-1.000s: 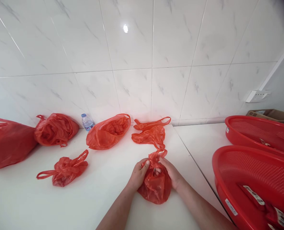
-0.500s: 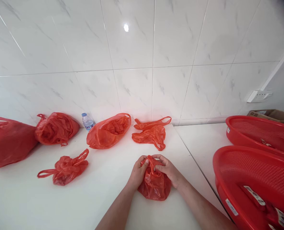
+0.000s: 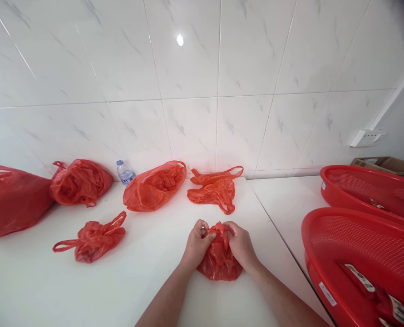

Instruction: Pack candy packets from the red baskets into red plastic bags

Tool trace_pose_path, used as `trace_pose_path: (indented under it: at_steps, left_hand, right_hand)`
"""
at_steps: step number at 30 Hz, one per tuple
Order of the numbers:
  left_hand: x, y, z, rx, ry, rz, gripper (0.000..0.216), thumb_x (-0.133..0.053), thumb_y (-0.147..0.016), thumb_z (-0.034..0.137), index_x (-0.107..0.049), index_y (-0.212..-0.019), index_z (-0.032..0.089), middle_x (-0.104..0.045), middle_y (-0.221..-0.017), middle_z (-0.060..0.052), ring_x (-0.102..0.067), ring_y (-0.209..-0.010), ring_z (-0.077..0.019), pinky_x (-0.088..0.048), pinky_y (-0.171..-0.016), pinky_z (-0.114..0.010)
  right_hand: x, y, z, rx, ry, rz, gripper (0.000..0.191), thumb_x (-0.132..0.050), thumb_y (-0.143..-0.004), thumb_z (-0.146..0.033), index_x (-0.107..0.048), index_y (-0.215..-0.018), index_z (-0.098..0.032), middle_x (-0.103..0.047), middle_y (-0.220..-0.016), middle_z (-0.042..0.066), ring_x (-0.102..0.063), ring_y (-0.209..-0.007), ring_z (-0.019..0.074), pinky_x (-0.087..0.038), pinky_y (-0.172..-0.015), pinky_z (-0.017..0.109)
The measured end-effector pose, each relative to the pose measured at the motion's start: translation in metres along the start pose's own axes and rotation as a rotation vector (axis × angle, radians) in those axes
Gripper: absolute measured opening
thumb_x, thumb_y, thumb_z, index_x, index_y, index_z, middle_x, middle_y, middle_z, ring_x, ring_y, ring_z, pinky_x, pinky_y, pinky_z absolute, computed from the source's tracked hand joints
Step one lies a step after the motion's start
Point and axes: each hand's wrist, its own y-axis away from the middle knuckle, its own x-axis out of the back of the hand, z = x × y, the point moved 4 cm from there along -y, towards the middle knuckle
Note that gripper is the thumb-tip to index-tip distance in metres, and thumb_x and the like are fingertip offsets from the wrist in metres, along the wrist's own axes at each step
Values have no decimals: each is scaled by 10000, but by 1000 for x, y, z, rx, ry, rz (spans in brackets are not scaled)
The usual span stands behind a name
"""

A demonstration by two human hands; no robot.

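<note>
A filled red plastic bag (image 3: 219,263) sits on the white table in front of me, its top gathered between both hands. My left hand (image 3: 198,243) pinches the bag's upper left edge between thumb and fingers. On the other side, my right hand (image 3: 241,243) grips the upper right edge, with some of its fingertips hidden in the folds. What the bag contains cannot be made out. Just behind it lies a crumpled, flat red plastic bag (image 3: 215,193), apart from my hands. To the left rests a small knotted red bag (image 3: 92,240) with two loop handles.
Along the wall stand an open red bag (image 3: 144,193), a water bottle (image 3: 124,173), a bundled red bag (image 3: 82,181) and a large red bag (image 3: 14,204). Two red plastic baskets (image 3: 311,245) with items inside occupy the right, near a cardboard box (image 3: 397,165).
Both hands have shifted their hold from the looped handles in the middle to the gathered edges. The bag's top is bunched differently, and its base has drawn up slightly.
</note>
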Motion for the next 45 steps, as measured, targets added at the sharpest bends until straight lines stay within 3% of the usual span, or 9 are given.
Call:
trace_pose_path:
  at_steps: [5, 10, 16, 25, 33, 39, 45]
  left_hand:
    - [5, 0, -3, -63, -181, 82, 160, -568, -778, 216, -408, -765, 213, -505, -636, 69, -453, -562, -78, -359, -536, -186]
    - [10, -3, -6, -104, -265, 116, 113, -532, -762, 173, -426, -745, 209, -514, -660, 57, -459, -592, -86, -359, -555, -192]
    - [11, -2, -5, -96, -285, 147, 109, -535, -765, 205, -430, -736, 208, -498, -647, 57, -451, -583, -89, -362, -553, -198]
    - [9, -2, -2, -83, -323, 136, 59, -535, -703, 159, -488, -699, 194, -512, -653, 44, -459, -603, -97, -380, -564, -201]
    - [10, -2, -2, -93, -348, 165, 47, -527, -713, 182, -485, -698, 195, -520, -662, 40, -460, -606, -99, -376, -564, -200]
    - [10, -1, -1, -93, -376, 169, 51, -505, -700, 147, -496, -687, 195, -516, -652, 43, -457, -604, -97, -377, -567, -198]
    - [12, -2, 0, -89, -336, 180, 58, -545, -717, 182, -491, -700, 194, -509, -653, 44, -454, -597, -97, -381, -561, -200]
  right_hand:
    - [-4, -4, 5, -7, -177, -52, 206, -421, -765, -205, -622, -806, -230, -672, -825, 3, -603, -745, 176, -473, -666, 284]
    - [1, -7, 10, -72, -123, -1, 261, -490, -749, -239, -601, -985, -252, -677, -900, 7, -614, -775, 186, -471, -665, 289]
    - [1, -9, 10, -29, -77, -64, 93, -517, -729, -242, -573, -664, -207, -599, -657, -22, -527, -622, 147, -404, -545, 242]
    - [2, -12, 11, -28, -228, -95, 207, -479, -718, -190, -644, -841, -211, -684, -873, 16, -614, -804, 181, -466, -717, 280]
    - [2, -11, 9, -70, -219, -93, 105, -530, -704, -231, -623, -736, -197, -641, -702, -10, -553, -642, 154, -434, -579, 258]
    - [4, -8, 4, -119, -328, -214, 180, -559, -692, -242, -629, -853, -204, -673, -829, 13, -610, -757, 182, -472, -697, 293]
    - [3, -4, -2, -138, -458, -339, 190, -612, -717, -280, -620, -890, -201, -664, -838, 9, -607, -761, 171, -464, -718, 291]
